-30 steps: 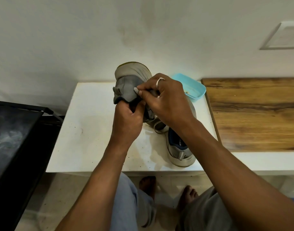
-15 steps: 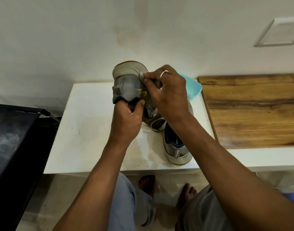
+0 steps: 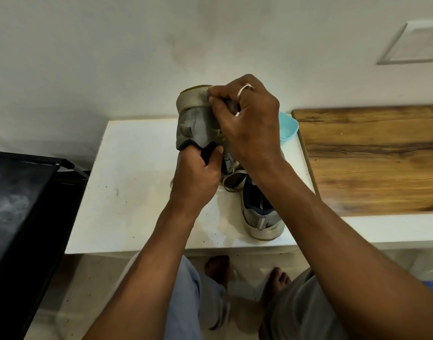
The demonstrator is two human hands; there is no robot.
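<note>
Fingers (image 3: 220, 94) pinch grey shoe (image 3: 196, 130) w/ off-white sole.

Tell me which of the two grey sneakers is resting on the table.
The lower sneaker, lying on the white table near its front edge, heel toward the camera. The raised sneaker is held up by the left hand and right hand.
</note>
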